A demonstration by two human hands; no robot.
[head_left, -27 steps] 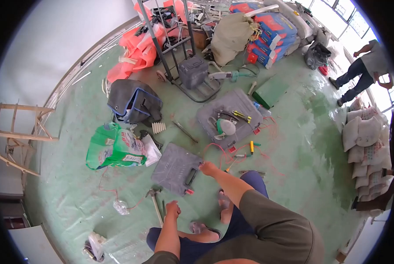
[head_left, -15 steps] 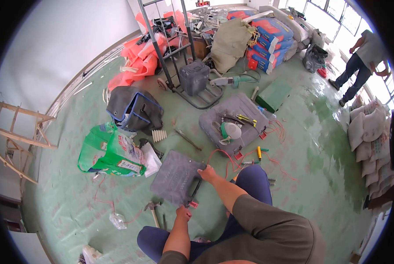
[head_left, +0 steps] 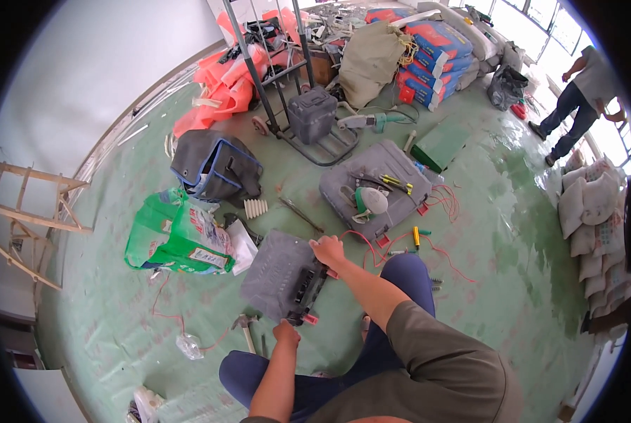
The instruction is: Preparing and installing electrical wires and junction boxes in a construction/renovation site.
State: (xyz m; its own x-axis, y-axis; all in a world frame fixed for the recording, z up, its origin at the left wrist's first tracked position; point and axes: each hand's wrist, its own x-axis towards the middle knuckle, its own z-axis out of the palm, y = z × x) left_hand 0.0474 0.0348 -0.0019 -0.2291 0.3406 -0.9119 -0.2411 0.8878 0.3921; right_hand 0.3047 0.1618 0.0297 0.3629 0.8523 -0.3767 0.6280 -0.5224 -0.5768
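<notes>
A small grey plastic case (head_left: 266, 275) lies on the green floor before my knees, its dark handle edge facing me, with red latches at both ends. My right hand (head_left: 326, 250) grips its far right corner. At the near corner, beside the lower latch, my left hand (head_left: 286, 332) has its fingers curled on the case. Left of that hand lie a hammer (head_left: 248, 333) and a clear plastic bag (head_left: 189, 345). Beyond the right hand are red wires (head_left: 365, 245), a yellow-handled tool (head_left: 415, 237) and a larger grey case (head_left: 350, 169) with a mask (head_left: 370, 201) on it.
A green bag (head_left: 160, 240), dark tool bag (head_left: 213, 166), hand truck (head_left: 287, 134) and green box (head_left: 435, 148) surround the cases. Wooden frames (head_left: 37, 222) lean left. Sacks (head_left: 586, 233) are stacked right, near a standing person (head_left: 579, 106). Debris and pink sheeting (head_left: 217, 99) lie behind.
Both hands have closed in on the small case. The right hand has risen along its corner, and the case's near edge now shows a dark gap between its halves.
</notes>
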